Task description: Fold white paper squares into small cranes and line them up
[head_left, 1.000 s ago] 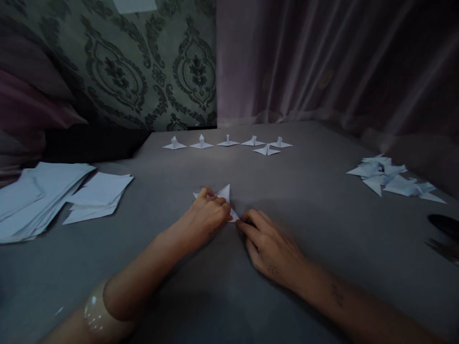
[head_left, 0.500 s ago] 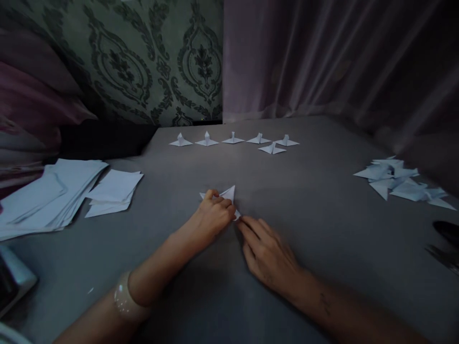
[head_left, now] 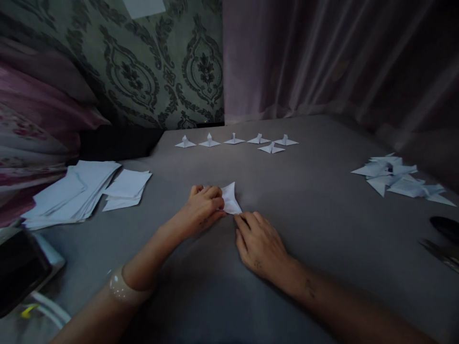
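Note:
A small white piece of folded paper [head_left: 230, 198] lies on the grey cloth surface [head_left: 287, 191] in front of me. My left hand [head_left: 204, 204] is closed over its left part, with fingers curled, hiding that side. At the lower right corner of the paper, the fingertips of my right hand [head_left: 260, 241] are pressed together on it. A pale bangle [head_left: 125, 289] circles my left wrist.
Several folded paper figures [head_left: 234, 139] line the far side. More lie heaped in a pile [head_left: 394, 177] at right, above scissors [head_left: 439, 253]. Large sheets [head_left: 82, 186] and small squares [head_left: 129, 185] lie at left. A dark-screened device [head_left: 21, 272] stands lower left.
My left hand has shifted left across the paper, uncovering more of its right part. My right hand stays at the lower right corner. The camera view has turned slightly left.

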The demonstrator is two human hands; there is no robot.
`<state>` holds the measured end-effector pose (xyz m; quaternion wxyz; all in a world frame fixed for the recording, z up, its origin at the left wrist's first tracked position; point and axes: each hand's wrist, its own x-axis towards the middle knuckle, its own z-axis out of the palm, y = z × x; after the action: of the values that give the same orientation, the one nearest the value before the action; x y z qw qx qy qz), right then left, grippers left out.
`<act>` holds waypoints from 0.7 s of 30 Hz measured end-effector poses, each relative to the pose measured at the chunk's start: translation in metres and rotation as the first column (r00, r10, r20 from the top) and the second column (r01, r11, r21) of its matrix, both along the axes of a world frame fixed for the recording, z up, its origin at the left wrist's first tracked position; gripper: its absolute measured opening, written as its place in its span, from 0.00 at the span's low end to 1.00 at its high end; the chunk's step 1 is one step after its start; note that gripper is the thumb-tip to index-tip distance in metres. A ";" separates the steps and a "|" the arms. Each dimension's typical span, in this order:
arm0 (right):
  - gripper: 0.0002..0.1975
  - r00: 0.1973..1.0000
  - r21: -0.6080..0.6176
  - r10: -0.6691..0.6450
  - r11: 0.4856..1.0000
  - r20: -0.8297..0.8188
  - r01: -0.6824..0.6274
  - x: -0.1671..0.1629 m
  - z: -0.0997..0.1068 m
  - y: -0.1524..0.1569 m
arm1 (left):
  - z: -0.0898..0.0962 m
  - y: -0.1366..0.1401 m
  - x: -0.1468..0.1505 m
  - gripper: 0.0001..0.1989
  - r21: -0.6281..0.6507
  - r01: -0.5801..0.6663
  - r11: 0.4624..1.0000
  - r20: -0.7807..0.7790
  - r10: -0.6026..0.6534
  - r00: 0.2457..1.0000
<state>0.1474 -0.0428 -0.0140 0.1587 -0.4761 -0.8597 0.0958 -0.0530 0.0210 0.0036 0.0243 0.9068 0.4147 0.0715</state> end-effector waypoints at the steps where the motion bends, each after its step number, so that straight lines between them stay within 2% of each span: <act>1: 0.17 1.000 -0.007 -0.004 1.000 -0.004 0.004 0.000 0.000 0.000 | 0.002 -0.002 -0.001 0.10 0.015 -0.013 1.000 0.005 0.013 1.000; 6: 0.18 1.000 -0.029 -0.027 0.999 -0.010 0.026 -0.003 0.002 -0.002 | 0.000 -0.006 0.000 0.11 0.045 -0.071 0.996 0.013 0.070 0.997; 12: 0.19 0.999 -0.020 -0.050 0.999 -0.004 0.050 -0.005 0.003 -0.004 | -0.008 -0.003 0.003 0.11 0.027 -0.084 0.996 0.004 0.084 0.996; 21: 0.22 0.996 -0.041 -0.078 0.996 0.051 0.080 -0.013 0.005 -0.007 | -0.008 -0.005 0.009 0.10 0.045 -0.148 0.988 0.013 0.147 0.989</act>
<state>0.1346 -0.0496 -0.0089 0.1310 -0.5152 -0.8415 0.0963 -0.0440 0.0158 -0.0045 0.0003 0.8736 0.4789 0.0867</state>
